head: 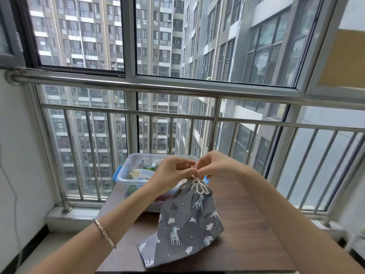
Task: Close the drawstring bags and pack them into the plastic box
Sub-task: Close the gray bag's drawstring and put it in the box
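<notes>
Both hands meet above the gathered neck of a grey drawstring bag [185, 224]: the left hand [173, 173] and the right hand [215, 165] each pinch the pale cord [200, 187] between thumb and fingertips, fingers curled in, knuckles nearly touching. Below the pinch the cord hangs in loops against the cinched mouth of the bag. The bag's body — printed with white unicorns, clouds and stars — fans out downward, its lower edge resting on the brown wooden table [246, 224] and one corner folded flat toward the near side.

Just behind the bag, partly hidden by the left hand and forearm, stands the clear plastic box [126, 167] with blue clips at its ends. Patterned fabric shows through its wall and open top; how many bags lie inside cannot be told. The box sits at the table's far edge, close to the steel railing [138, 88] and its upright bars, with the window [207, 36] beyond and tower blocks outside. A thin bracelet [104, 233] circles the left wrist. A white wall [17, 145] bounds the left side, with a thin cable running down it.
</notes>
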Motion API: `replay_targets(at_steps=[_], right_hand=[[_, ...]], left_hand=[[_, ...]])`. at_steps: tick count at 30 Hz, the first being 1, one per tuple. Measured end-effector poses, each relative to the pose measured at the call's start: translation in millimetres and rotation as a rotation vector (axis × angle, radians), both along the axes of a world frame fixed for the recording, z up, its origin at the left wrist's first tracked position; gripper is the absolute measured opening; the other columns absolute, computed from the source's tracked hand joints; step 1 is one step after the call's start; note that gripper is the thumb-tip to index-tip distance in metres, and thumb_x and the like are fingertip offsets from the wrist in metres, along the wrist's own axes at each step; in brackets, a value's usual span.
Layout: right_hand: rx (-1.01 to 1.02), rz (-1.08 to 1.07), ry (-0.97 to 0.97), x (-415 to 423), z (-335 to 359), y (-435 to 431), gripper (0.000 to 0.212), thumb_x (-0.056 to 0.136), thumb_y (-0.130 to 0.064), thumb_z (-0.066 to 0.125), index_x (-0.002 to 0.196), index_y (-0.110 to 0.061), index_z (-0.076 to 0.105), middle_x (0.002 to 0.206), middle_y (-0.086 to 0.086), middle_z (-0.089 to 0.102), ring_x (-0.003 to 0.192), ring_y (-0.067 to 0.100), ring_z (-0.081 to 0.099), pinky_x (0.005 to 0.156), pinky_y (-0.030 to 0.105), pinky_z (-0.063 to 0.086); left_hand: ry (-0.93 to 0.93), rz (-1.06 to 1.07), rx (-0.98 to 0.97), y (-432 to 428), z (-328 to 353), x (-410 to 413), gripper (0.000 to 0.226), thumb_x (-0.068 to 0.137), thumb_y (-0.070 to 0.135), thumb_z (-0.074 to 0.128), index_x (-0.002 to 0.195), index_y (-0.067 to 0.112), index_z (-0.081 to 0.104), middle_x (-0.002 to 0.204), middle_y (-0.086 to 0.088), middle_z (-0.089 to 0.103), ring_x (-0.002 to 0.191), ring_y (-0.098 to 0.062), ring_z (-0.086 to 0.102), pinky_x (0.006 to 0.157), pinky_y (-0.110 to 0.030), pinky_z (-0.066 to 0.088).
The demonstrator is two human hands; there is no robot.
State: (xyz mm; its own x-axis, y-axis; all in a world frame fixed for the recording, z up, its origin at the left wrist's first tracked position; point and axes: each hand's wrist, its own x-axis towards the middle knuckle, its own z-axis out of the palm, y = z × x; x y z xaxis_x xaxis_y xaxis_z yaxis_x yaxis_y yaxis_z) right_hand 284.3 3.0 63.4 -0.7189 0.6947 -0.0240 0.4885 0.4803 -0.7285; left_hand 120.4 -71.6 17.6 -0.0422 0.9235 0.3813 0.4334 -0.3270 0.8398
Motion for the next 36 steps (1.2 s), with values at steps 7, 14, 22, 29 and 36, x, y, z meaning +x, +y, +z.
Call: replay_targets(at_steps=[7, 14, 22, 29, 36], right_hand=[[0.306, -0.071, 0.148, 4.7, -17.8, -9.4, 0.011, 0.079, -0.017, 0.072, 0.090, -0.015, 0.073, 0.074, 0.000, 0.071, 0.066, 0.011, 0.066, 0.067, 0.027, 0.057], [-0.420, -0.144, 0.385, 2.7, -16.6, -7.0, 0.013, 0.084, 0.003, 0.044, 0.079, 0.000, 0.056, 0.070, 0.006, 0.054, 0.054, 0.008, 0.051, 0.053, 0.017, 0.046], [-0.508, -0.161, 0.553, 3.5, -27.9, -10.8, 0.009, 0.084, -0.002, 0.059, 0.076, -0.003, 0.056, 0.069, 0.006, 0.056, 0.056, 0.013, 0.052, 0.058, 0.021, 0.046], [0.134, -0.177, 0.552, 7.2, -34.4, -16.6, 0.012, 0.083, -0.012, 0.072, 0.090, -0.004, 0.066, 0.082, 0.012, 0.070, 0.069, 0.023, 0.071, 0.068, 0.030, 0.058], [0.006, -0.073, 0.483, 10.8, -32.6, -8.5, 0.025, 0.082, -0.027, 0.071, 0.091, -0.003, 0.072, 0.086, 0.010, 0.073, 0.078, 0.018, 0.069, 0.077, 0.022, 0.055]], left_hand=[[-0.109, -0.103, -0.160, 4.4, 13.9, -3.8, 0.037, 0.078, 0.008, 0.075, 0.108, 0.008, 0.053, 0.074, -0.007, 0.072, 0.065, -0.013, 0.067, 0.064, -0.023, 0.052], [0.183, -0.138, -0.181, 5.7, 37.9, -4.6, 0.025, 0.079, 0.013, 0.074, 0.102, 0.010, 0.065, 0.080, -0.006, 0.074, 0.071, -0.016, 0.070, 0.073, -0.029, 0.057], [0.249, -0.062, -0.302, 6.9, 33.2, 1.7, 0.018, 0.092, 0.024, 0.060, 0.089, 0.008, 0.068, 0.074, -0.001, 0.063, 0.065, -0.010, 0.054, 0.063, -0.015, 0.048], [-0.292, -0.188, -0.437, 13.6, 24.5, -5.2, 0.014, 0.091, 0.018, 0.062, 0.087, 0.008, 0.070, 0.080, -0.009, 0.065, 0.065, -0.015, 0.057, 0.063, -0.025, 0.045], [-0.240, -0.179, -0.441, 12.1, 30.6, -7.6, 0.021, 0.089, 0.020, 0.062, 0.099, 0.003, 0.070, 0.079, -0.006, 0.068, 0.060, -0.009, 0.060, 0.058, -0.018, 0.050]])
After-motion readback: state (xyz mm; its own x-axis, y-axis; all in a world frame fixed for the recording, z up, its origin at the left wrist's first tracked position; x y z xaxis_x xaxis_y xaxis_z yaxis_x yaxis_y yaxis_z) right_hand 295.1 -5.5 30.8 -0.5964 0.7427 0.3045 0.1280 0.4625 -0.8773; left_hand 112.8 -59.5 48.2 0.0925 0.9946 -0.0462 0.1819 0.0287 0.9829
